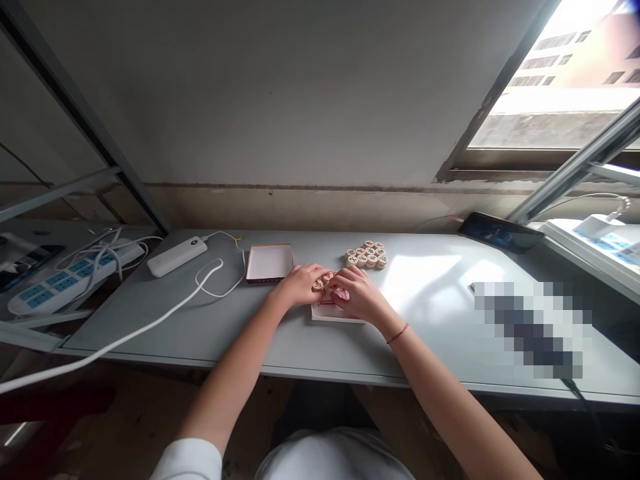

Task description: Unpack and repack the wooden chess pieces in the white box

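Xiangqi pieces (323, 281) between hands (300, 283) (357, 295), white box (336, 315) beneath

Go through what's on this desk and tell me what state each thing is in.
Left hand: fingers on wooden chess pieces.
Right hand: touching the same pieces, above the lower box.
Lower box: partly covered by the hands.
Chess piece cluster: bunched closely on the table.
Shallow red-rimmed tray: white inside, holding nothing visible.
Power bank: white cable attached.
Window: open.
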